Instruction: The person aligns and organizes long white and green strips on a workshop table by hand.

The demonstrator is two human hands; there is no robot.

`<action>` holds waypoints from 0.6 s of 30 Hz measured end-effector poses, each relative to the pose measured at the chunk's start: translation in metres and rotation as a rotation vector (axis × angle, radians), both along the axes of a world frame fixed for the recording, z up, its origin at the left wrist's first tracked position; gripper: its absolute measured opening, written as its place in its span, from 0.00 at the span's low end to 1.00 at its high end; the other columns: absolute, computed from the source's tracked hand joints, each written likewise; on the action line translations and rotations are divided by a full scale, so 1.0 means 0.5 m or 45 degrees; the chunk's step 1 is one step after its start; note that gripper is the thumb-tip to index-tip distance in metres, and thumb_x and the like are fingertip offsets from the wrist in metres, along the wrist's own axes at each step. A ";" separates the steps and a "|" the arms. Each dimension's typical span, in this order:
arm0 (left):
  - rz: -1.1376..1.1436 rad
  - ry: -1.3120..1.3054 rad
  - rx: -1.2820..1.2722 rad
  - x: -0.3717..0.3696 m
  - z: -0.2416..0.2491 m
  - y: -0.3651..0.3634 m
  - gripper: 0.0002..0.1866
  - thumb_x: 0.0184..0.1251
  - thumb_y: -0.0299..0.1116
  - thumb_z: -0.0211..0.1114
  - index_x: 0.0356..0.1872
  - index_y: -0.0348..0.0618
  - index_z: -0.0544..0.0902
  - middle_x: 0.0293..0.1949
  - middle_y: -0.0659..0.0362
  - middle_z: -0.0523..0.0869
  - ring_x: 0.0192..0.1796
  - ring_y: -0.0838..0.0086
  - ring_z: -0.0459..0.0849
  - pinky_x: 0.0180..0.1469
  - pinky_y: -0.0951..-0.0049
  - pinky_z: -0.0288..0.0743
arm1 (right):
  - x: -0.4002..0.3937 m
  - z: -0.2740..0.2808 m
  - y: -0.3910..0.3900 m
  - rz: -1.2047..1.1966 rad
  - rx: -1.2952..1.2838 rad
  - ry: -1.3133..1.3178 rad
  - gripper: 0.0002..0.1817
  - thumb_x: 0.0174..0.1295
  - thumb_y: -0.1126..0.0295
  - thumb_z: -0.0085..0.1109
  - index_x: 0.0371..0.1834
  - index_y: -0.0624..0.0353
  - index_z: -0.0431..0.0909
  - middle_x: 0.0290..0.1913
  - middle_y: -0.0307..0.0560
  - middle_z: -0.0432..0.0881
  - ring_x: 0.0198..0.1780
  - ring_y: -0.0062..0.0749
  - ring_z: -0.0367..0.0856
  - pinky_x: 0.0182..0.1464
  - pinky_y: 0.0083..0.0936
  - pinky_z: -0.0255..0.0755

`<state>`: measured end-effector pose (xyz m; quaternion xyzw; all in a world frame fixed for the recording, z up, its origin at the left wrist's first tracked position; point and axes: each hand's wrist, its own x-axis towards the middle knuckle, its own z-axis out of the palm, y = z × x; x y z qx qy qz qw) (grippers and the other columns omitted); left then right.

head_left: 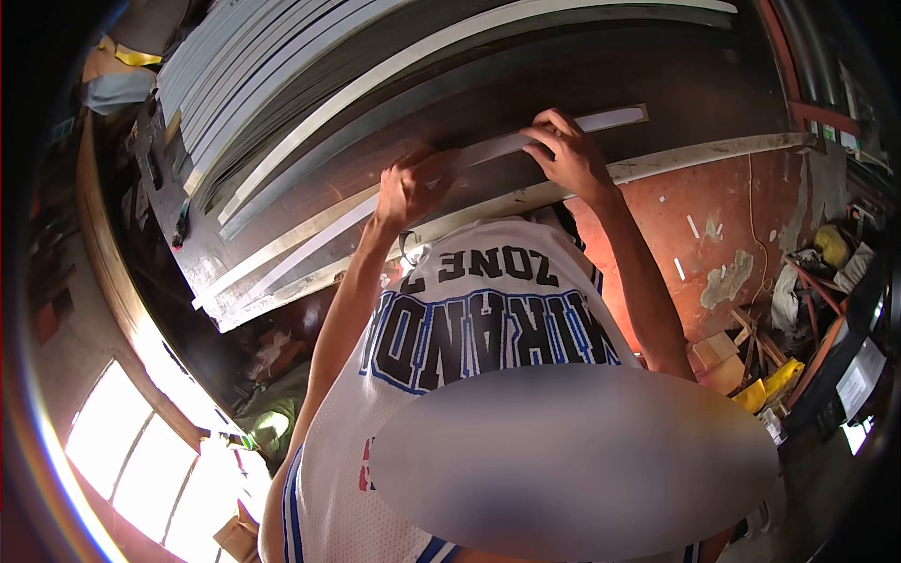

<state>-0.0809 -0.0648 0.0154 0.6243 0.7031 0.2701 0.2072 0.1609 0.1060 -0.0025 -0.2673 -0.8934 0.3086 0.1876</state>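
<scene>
A long, narrow pale strip (pixel 497 148) runs diagonally over the dark worktable, with a brownish edge showing around its right end. My left hand (pixel 405 192) is closed over the strip left of its middle; its fingers are curled, partly shadowed and somewhat blurred. Farther right, my right hand (pixel 566 155) arches over the same strip, thumb and fingers bent in a pinch at it. Between the hands the strip looks greyish and thin. Whether it is one layer or two cannot be made out.
Many long grey-white strips (pixel 272 70) lie side by side at the table's far left. A single white strip (pixel 394 70) curves in front of them. A pale rail (pixel 713 155) borders the near edge. A small dark tool (pixel 180 225) lies at the left; clutter (pixel 826 272) piles up at right.
</scene>
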 end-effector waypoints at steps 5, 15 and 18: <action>0.013 -0.005 -0.018 0.003 0.000 0.001 0.19 0.59 0.32 0.73 0.53 0.55 0.90 0.43 0.57 0.90 0.41 0.58 0.90 0.40 0.62 0.87 | -0.014 -0.008 -0.015 -0.011 0.015 0.062 0.11 0.59 0.71 0.72 0.46 0.52 0.86 0.46 0.36 0.80 0.44 0.32 0.86 0.43 0.30 0.83; 0.015 0.025 0.054 0.006 -0.007 0.005 0.18 0.59 0.32 0.73 0.52 0.56 0.90 0.43 0.60 0.90 0.40 0.58 0.90 0.40 0.61 0.87 | -0.026 -0.007 -0.029 -0.012 -0.004 0.041 0.10 0.60 0.72 0.71 0.45 0.54 0.86 0.45 0.38 0.80 0.44 0.34 0.86 0.44 0.31 0.83; 0.014 0.030 0.041 0.006 -0.009 0.003 0.18 0.58 0.32 0.73 0.51 0.56 0.90 0.42 0.60 0.89 0.40 0.58 0.90 0.39 0.61 0.87 | -0.028 -0.006 -0.034 -0.009 0.000 0.036 0.10 0.61 0.73 0.71 0.46 0.55 0.86 0.46 0.40 0.81 0.45 0.37 0.86 0.45 0.32 0.82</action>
